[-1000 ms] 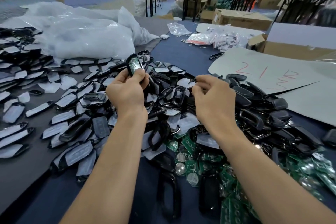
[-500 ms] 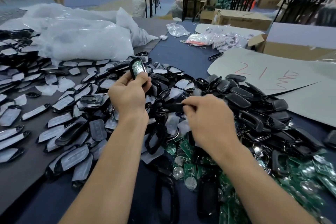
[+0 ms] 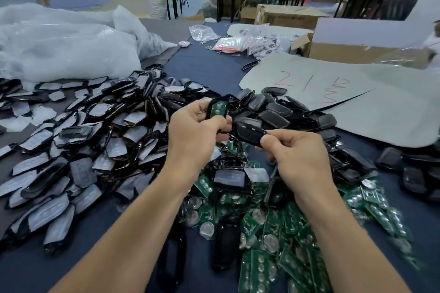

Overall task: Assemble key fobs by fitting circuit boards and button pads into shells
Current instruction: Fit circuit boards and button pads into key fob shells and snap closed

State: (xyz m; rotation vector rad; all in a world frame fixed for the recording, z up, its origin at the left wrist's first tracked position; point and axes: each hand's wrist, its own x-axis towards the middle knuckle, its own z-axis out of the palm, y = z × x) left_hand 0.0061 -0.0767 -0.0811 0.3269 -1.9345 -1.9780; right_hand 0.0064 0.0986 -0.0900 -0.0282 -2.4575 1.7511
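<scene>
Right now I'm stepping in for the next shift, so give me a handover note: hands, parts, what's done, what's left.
Left hand holds a board-fitted shell.
Right hand pinches a black cover beside it, not yet joined.
Loose boards lie nearest, black shells beyond the hands, film-covered pieces to the left.
Done: board seated.
Left: close this fob, then work through the piles.
</scene>
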